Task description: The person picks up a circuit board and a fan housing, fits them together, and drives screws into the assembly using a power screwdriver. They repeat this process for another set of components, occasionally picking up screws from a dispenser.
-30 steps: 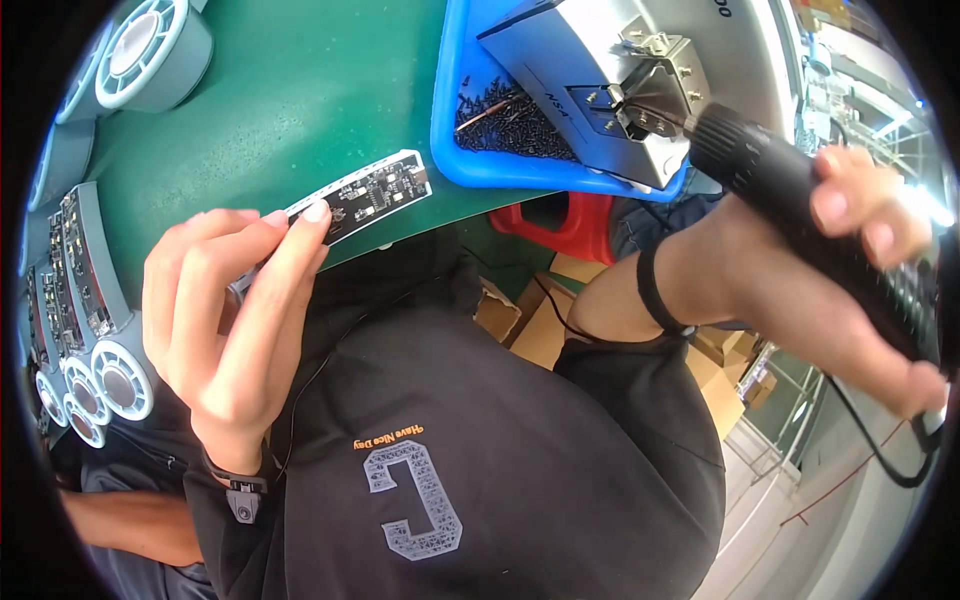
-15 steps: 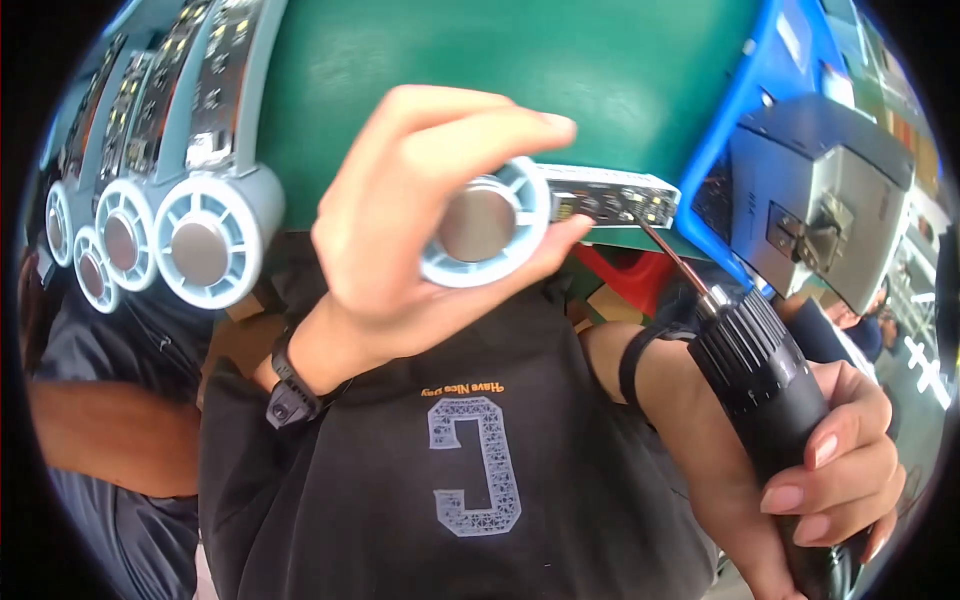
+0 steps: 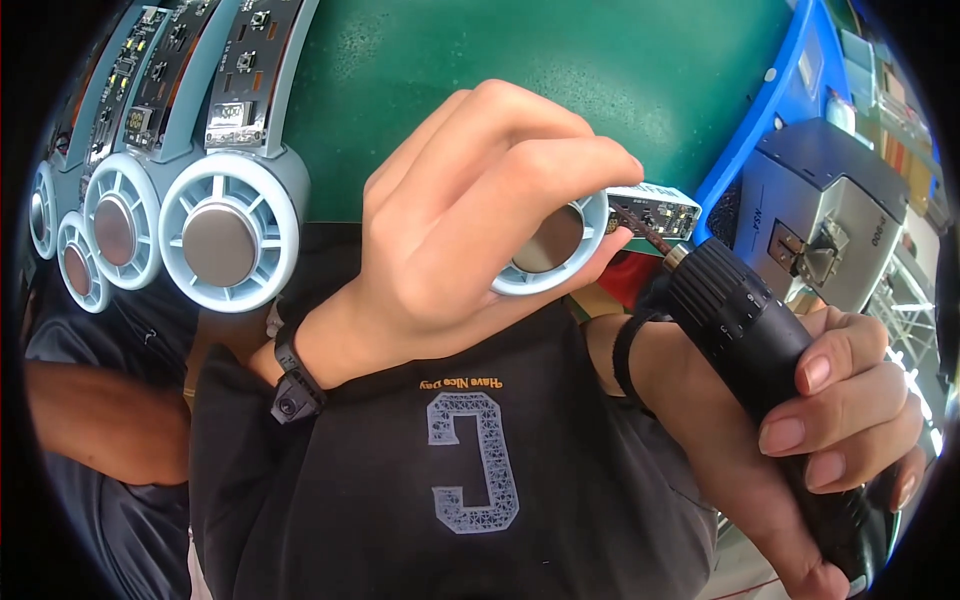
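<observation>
The left hand is wrapped around a light-blue, round-ended plastic unit by the green counter's near edge; the right hand grips a black cylindrical electric screwdriver, bit at the unit's black circuit board. Fastening looks under way; how much is done cannot be told.

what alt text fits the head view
The right hand points a black screwdriver at the circuit board on a round-ended part in the left hand. Similar parts line the left; a green table and blue tray lie beyond.
</observation>
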Action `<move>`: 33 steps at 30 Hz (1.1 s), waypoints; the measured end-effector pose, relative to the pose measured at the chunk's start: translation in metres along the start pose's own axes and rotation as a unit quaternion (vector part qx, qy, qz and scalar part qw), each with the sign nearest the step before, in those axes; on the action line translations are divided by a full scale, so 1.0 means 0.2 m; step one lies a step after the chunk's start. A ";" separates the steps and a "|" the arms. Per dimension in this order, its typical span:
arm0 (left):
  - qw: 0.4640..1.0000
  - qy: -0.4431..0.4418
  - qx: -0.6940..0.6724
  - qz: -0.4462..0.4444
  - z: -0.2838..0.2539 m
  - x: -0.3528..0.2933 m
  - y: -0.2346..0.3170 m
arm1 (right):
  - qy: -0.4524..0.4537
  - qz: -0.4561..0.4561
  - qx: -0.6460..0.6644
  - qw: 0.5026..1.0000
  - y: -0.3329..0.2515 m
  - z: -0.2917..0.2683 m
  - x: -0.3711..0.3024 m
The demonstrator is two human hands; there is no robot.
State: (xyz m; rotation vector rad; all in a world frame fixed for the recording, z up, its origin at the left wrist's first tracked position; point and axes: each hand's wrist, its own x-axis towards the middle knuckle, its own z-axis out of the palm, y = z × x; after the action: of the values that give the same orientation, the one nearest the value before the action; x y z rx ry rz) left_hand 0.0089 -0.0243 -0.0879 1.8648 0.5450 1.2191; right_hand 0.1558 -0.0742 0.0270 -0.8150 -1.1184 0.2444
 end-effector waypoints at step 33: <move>0.994 -0.029 0.072 0.075 -0.01 0.09 0.12 | 0.068 -0.042 0.125 0.989 -0.14 -0.20 -0.01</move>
State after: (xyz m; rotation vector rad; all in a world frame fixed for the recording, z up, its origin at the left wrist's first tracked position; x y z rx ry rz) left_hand 0.0125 -0.0233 -0.0579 2.0871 0.4782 1.2474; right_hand 0.1840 -0.1127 0.0370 -0.5518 -0.9694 0.2501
